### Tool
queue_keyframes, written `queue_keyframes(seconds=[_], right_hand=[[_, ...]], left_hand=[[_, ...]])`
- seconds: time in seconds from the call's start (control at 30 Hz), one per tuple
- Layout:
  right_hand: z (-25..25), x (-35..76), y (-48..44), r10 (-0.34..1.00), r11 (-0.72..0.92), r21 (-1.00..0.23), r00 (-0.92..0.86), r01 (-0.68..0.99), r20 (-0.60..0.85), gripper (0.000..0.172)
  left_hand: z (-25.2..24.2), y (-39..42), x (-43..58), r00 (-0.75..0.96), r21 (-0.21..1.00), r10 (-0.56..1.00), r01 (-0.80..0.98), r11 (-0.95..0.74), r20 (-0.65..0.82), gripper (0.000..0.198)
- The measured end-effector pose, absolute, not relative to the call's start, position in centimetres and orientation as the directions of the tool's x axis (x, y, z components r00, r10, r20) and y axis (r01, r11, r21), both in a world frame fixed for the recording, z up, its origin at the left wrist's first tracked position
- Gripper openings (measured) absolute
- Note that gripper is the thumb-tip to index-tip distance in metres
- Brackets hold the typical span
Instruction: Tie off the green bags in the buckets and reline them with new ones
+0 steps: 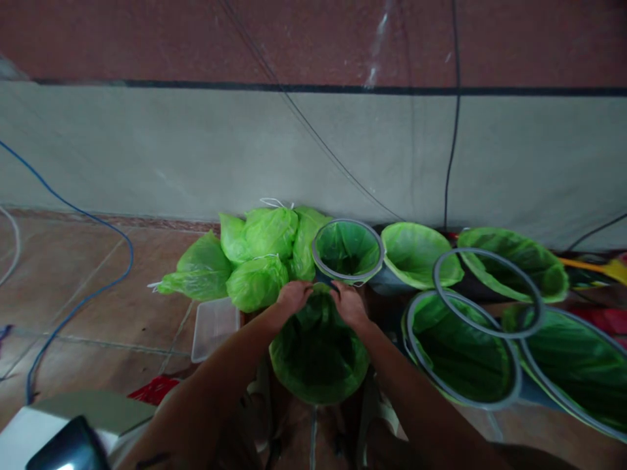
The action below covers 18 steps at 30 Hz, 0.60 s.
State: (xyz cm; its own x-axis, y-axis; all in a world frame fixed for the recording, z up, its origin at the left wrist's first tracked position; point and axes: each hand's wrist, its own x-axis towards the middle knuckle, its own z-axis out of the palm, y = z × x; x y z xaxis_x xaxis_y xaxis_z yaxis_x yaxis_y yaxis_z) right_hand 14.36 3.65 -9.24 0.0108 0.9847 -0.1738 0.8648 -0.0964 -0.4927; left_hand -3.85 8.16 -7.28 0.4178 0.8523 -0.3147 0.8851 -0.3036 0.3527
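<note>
A green plastic bag [318, 385] lines the round bin between my feet, its edge folded out over the rim. At the far side of that rim, my left hand [295, 296] is closed on the bag's edge. My right hand [350, 303] grips the same edge a little to the right. The fingertips are partly hidden behind the bag. Just beyond my hands stands another lined bin with a grey ring [379, 251] around its top. A loose grey ring [536, 297] lies across the bins on the right.
Several tied green bags [267, 232] lean against the wall at the left. Near them sits a clear plastic tub [214, 326]. More lined bins [416, 248] stand to the right. A blue cable [130, 251] crosses the floor, and a white box [44, 431] is at lower left.
</note>
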Motion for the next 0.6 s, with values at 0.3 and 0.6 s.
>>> queue_keyframes(seconds=[0.3, 0.6], right_hand=[[-11.0, 16.0, 3.1, 0.928, 0.001, -0.43, -0.161, 0.903, -0.336, 0.032], [-9.9, 15.5, 2.0, 0.953, -0.072, -0.373, -0.046, 0.925, -0.299, 0.043]], left_hand=[[-6.5, 8.0, -4.8, 0.463, 0.213, 0.783, 0.886, -0.411, -0.415, 0.026], [-6.1, 7.7, -5.4, 0.331, 0.211, 0.836, 0.942, -0.263, -0.438, 0.05]])
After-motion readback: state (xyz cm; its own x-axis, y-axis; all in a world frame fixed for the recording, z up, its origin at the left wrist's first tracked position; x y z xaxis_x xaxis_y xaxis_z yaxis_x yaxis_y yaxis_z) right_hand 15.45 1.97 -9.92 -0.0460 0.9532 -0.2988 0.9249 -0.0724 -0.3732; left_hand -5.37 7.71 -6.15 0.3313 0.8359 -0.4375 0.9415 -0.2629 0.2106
